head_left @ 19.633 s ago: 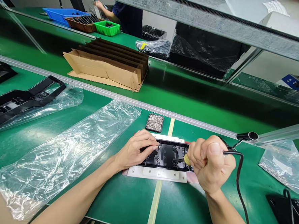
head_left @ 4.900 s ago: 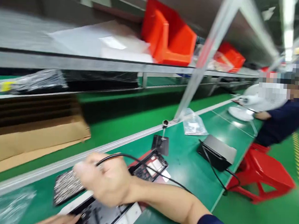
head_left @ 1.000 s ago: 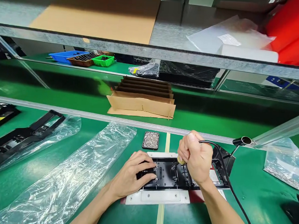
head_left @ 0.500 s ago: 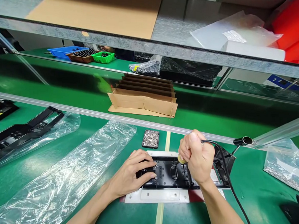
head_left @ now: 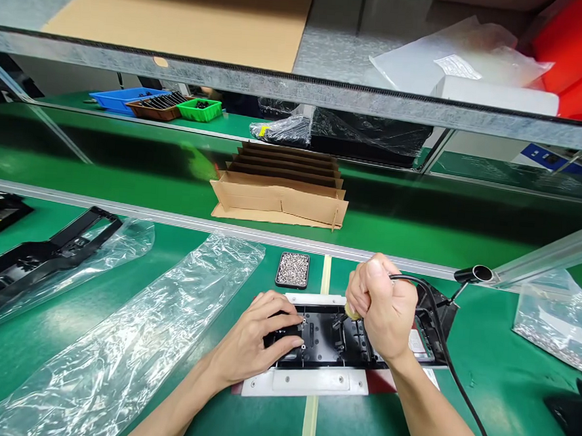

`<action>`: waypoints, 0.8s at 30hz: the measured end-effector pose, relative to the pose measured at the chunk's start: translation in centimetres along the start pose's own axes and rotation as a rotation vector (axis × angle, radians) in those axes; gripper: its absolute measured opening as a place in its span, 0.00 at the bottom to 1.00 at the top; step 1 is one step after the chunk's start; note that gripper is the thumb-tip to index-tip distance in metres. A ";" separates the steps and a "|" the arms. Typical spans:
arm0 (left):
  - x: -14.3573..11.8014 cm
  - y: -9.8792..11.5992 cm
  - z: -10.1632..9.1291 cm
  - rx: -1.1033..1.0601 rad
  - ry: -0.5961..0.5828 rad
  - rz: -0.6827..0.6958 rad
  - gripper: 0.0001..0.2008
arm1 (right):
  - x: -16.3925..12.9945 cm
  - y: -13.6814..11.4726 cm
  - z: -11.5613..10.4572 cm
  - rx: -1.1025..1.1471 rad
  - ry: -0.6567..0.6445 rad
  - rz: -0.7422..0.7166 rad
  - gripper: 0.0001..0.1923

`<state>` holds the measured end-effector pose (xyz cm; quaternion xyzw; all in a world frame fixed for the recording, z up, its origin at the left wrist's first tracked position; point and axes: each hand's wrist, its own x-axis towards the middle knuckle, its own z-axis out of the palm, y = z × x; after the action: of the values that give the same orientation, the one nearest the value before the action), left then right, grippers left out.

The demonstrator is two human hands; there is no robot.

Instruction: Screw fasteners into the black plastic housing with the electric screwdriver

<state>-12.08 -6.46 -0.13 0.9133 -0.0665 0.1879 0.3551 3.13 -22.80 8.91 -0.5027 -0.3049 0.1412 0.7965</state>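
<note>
A long black plastic housing (head_left: 320, 338) lies in a white fixture (head_left: 311, 380) on the green bench. My left hand (head_left: 259, 338) rests on the left end of the housing, thumb and fingers apart and laid on its surface. Wrapped in a fist, my right hand (head_left: 383, 309) grips a corded tool that looks like a soldering iron (head_left: 351, 312). Its yellow collar shows below the fist, and its tip points down into the middle of the housing. A black cord (head_left: 448, 349) leaves the top of the fist. Behind the fixture sits a small black tray (head_left: 292, 271) of tiny metal parts.
Clear plastic sleeves (head_left: 136, 327) and another black housing (head_left: 27, 261) lie to the left. At right are a metal tube holder (head_left: 475, 274) and a bag of small parts (head_left: 555, 326). A cardboard divider (head_left: 279, 201) stands behind; a metal shelf (head_left: 260, 84) crosses above.
</note>
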 end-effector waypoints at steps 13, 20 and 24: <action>-0.1 0.0 0.0 0.001 0.000 -0.002 0.09 | -0.2 0.1 -0.2 -0.017 0.018 -0.011 0.25; 0.0 0.1 -0.1 0.013 -0.014 -0.011 0.09 | -0.3 0.1 -0.2 -0.017 0.006 -0.020 0.24; 0.0 0.1 -0.1 0.016 -0.022 -0.015 0.09 | -0.4 0.1 -0.2 -0.024 0.005 -0.026 0.24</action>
<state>-12.16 -6.47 -0.05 0.9185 -0.0622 0.1760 0.3486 2.99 -23.11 8.65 -0.5084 -0.3112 0.1259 0.7930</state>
